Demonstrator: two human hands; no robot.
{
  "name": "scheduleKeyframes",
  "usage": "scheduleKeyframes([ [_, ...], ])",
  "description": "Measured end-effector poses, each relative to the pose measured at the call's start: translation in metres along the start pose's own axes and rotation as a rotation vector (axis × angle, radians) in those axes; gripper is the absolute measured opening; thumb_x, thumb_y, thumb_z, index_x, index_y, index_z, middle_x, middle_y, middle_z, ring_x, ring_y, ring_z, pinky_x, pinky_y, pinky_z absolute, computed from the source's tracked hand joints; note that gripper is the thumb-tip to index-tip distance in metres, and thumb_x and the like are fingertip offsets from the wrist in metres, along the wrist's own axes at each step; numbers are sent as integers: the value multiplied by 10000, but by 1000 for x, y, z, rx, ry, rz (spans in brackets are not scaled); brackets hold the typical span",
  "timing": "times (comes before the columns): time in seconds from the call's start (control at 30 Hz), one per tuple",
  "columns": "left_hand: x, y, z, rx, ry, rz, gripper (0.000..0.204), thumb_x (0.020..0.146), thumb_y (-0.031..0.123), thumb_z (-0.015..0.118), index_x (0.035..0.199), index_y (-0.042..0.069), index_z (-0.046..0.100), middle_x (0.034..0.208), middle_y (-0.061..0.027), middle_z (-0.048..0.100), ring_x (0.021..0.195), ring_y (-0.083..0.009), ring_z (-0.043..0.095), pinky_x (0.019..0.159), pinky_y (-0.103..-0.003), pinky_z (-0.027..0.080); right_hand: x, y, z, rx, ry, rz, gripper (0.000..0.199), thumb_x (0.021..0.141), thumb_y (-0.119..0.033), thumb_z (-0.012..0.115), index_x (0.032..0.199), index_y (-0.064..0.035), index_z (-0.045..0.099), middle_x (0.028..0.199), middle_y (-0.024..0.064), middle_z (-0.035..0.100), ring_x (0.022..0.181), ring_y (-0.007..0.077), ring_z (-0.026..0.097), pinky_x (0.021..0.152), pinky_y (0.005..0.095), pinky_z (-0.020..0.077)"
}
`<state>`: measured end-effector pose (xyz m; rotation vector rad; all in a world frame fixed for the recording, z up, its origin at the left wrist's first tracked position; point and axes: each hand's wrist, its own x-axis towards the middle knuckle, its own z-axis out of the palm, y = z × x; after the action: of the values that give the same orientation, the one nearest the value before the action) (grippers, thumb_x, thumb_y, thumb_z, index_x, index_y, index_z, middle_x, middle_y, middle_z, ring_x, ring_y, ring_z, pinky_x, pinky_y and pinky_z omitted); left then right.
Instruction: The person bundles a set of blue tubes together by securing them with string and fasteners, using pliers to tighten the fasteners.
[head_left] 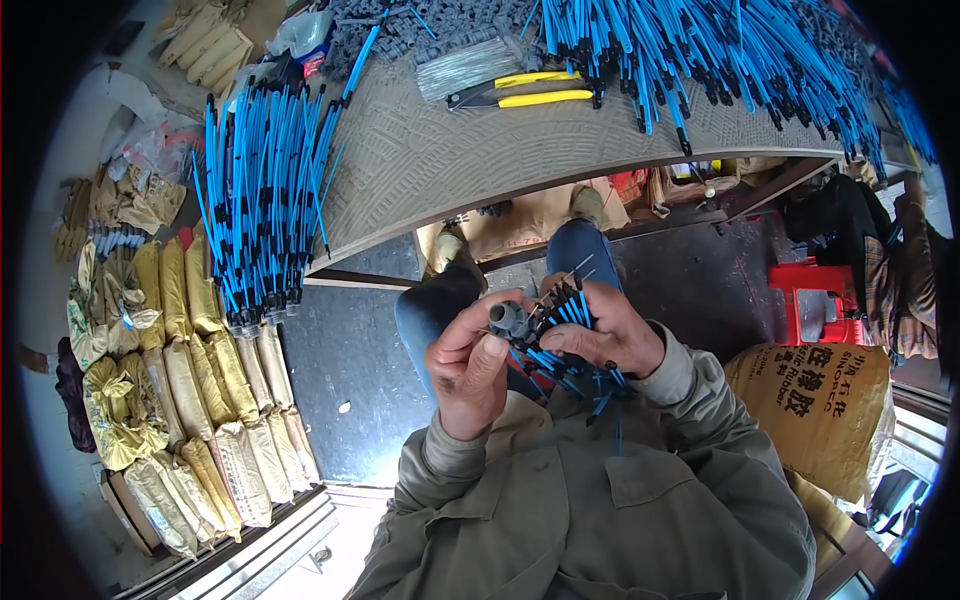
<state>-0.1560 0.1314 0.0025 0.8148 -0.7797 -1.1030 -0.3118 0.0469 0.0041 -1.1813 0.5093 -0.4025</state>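
Above my lap, my left hand [468, 368] pinches a small grey plastic fitting [508, 318] with a round open end. Close beside it, my right hand [612, 335] is wrapped round a bundle of thin blue tubes with black ends [568, 312]. Thin wire-like ends stick up from this bundle, and some tubes hang down below my fingers. The fitting sits right against the bundle; whether the two are joined I cannot tell.
On the table [440, 165] lie pliers with yellow handles [545, 98], thin clear strips [468, 68], grey fittings [385, 42] and a large heap of blue tubes [690, 60]. More tubes [262, 180] overhang its left edge. Stacked sacks [190, 390] stand left, a red stool [812, 300] right.
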Motion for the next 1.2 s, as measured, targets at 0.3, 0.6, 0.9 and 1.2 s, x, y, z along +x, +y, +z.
scheduleKeyframes([
  [0.3, 3, 1, 6, 63, -20, -93, 443, 816, 223, 648, 1123, -80, 545, 1054, -145, 581, 965, -204, 551, 891, -313, 400, 17, 22, -8, 127, -40, -534, 278, 785, -72, 667, 999, -54, 489, 960, 52, 470, 901, 135, 462, 796, 276, 371],
  [0.6, 2, 1, 14, 199, 14, 27, 381, 811, 187, 643, 1091, -63, 580, 1038, -118, 565, 956, -177, 518, 880, -294, 380, 11, 9, -12, -9, -130, -522, 264, 792, -46, 649, 978, -80, 464, 958, 82, 463, 905, 178, 439, 816, 315, 345],
  [0.9, 4, -3, 2, 156, -13, 57, 350, 822, 192, 633, 1065, -56, 585, 1052, -148, 567, 956, -198, 526, 881, -311, 387, 13, 22, -4, -7, 5, -471, 230, 871, -214, 583, 958, -36, 467, 908, 76, 468, 860, 173, 447, 791, 295, 359],
  [1.2, 15, -4, 2, 82, -65, 8, 366, 827, 238, 631, 1032, -62, 585, 1020, -166, 575, 955, -213, 530, 873, -326, 395, 8, 8, -26, -340, -28, -438, 237, 871, -220, 589, 854, 2, 509, 751, 36, 497, 627, 138, 472, 579, 259, 380],
])
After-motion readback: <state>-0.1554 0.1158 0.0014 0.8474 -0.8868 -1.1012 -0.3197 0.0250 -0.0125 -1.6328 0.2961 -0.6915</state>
